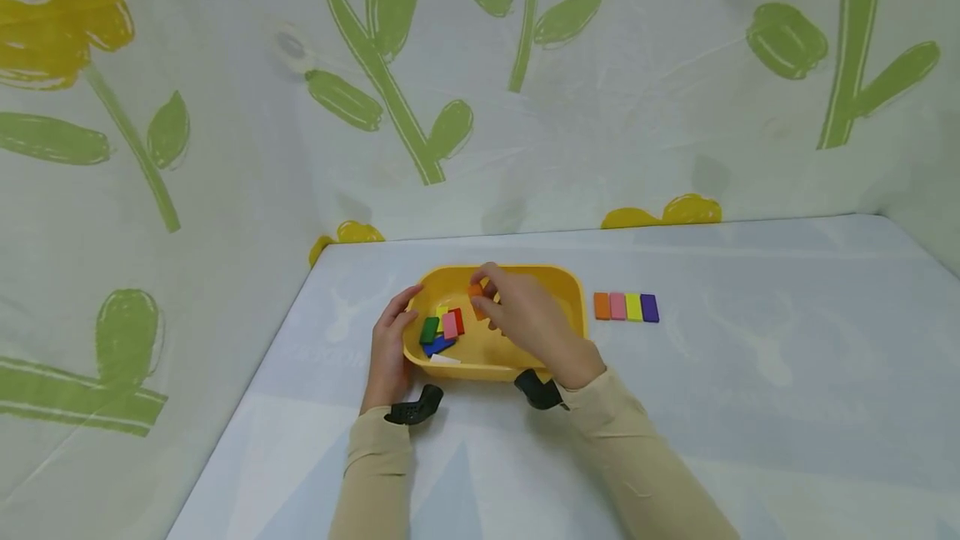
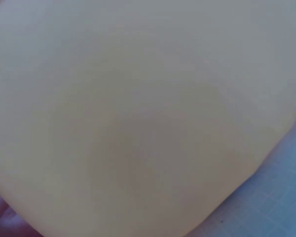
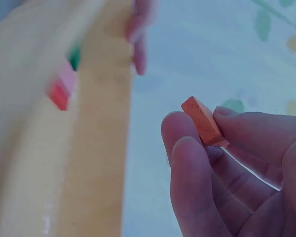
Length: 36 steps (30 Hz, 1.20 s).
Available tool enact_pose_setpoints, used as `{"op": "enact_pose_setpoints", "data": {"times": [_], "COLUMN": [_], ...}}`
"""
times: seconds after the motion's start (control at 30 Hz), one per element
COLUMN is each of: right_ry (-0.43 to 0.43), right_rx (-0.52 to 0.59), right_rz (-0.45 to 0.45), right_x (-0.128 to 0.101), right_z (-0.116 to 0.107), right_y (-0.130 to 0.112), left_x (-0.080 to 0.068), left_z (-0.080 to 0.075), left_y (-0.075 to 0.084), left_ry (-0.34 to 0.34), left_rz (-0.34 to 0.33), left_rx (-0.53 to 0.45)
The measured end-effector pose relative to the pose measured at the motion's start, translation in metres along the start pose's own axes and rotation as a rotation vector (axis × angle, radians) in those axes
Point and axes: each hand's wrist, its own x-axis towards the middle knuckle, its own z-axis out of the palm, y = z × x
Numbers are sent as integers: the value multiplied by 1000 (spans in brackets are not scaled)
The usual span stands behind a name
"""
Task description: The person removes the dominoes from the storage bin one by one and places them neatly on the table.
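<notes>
My right hand (image 1: pixel 525 311) pinches an orange domino-like block (image 3: pixel 204 121) between thumb and fingertips, above a yellow plastic tub (image 1: pixel 498 372). More orange shows just under the fingers in the head view. At the tub's left end my left hand (image 1: pixel 387 348) grips the rim and side wall. Inside the tub, on the left, lie a green block (image 1: pixel 429 330), a pink block (image 1: pixel 449 325), a red block (image 1: pixel 459 322), a yellow block (image 1: pixel 441 314), a blue block (image 1: pixel 438 345) and a white block (image 1: pixel 446 359). A pale blurred surface fills most of the left wrist view.
To the right of the tub stands a row of blocks: an orange one (image 1: pixel 602 306), a pink one (image 1: pixel 617 306), a yellow one (image 1: pixel 633 307) and a purple one (image 1: pixel 649 308). A flower-printed cloth (image 1: pixel 570 165) hangs behind the pale table (image 1: pixel 750 407).
</notes>
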Motion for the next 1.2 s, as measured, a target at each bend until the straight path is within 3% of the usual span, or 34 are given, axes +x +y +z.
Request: {"op": "enact_pose_setpoints", "data": {"times": [0.27,0.5,0.87,1.2], "right_ry": [14,51,125,186], "right_rx": [174,108,91,87], "right_rz": [-25,-60,-11,78], "right_x": [-4,-4,-11,-11], "right_z": [-20,-37,-73,-85], "right_y": [4,16,52,82], "left_x": [0,0,1,-5], "left_z": [1,3,3,2], "left_y": [-2,-3,-3,4], "left_ry": [-15,-12,2,0], "left_rz": [-5,21,25,16], "left_rx": [18,-2,25,26]}}
